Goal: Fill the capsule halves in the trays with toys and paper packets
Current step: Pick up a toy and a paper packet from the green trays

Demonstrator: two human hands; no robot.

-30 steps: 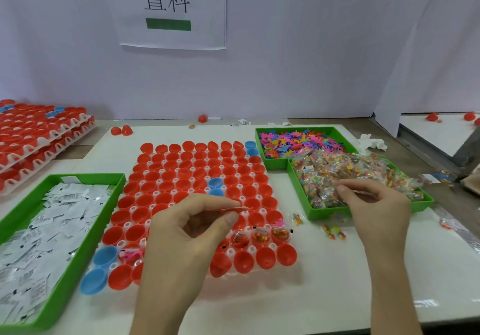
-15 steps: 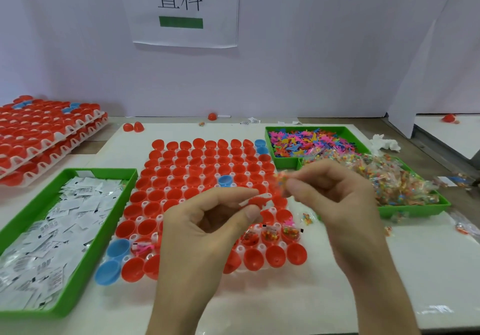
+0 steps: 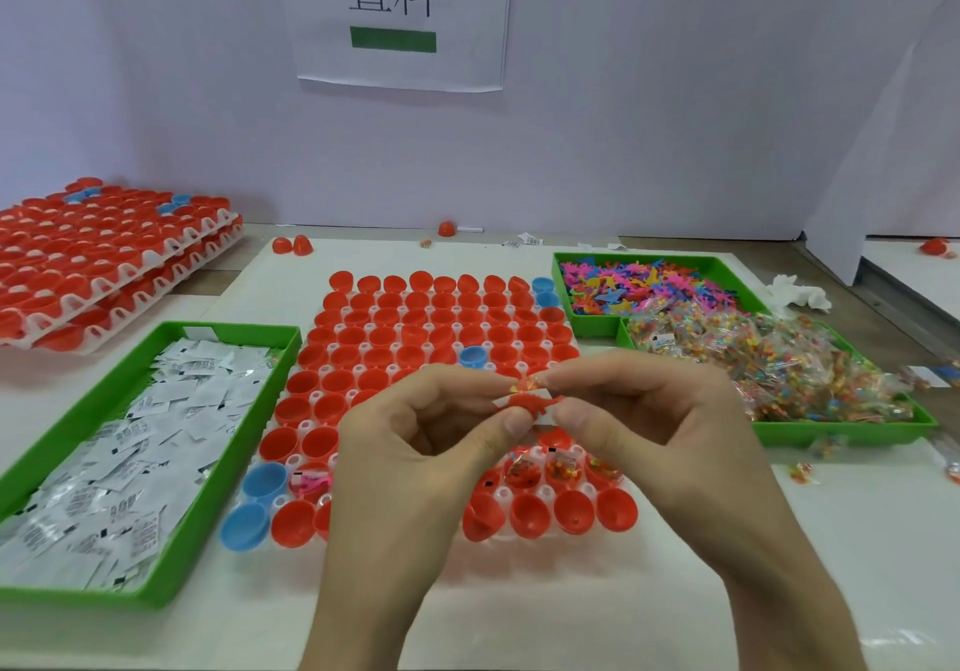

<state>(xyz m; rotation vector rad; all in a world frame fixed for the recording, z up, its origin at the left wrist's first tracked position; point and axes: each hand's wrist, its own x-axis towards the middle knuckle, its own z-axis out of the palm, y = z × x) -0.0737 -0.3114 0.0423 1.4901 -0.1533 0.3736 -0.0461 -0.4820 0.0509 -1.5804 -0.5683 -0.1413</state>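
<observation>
A person's left hand (image 3: 415,441) and right hand (image 3: 649,421) met fingertip to fingertip above the middle of the white capsule tray (image 3: 503,498), the left grip pinched on a red toy (image 3: 530,402) and the right grip pinched on a small bead packet (image 3: 527,384) pressed against it. Green bins hemmed the tray on both sides, the paper-packet bin (image 3: 244,441) touching its left edge and the toy bin (image 3: 587,327) and bead-bag bin (image 3: 831,434) just beside its right. Bare tabletop (image 3: 519,618) ran along the near edge.
</observation>
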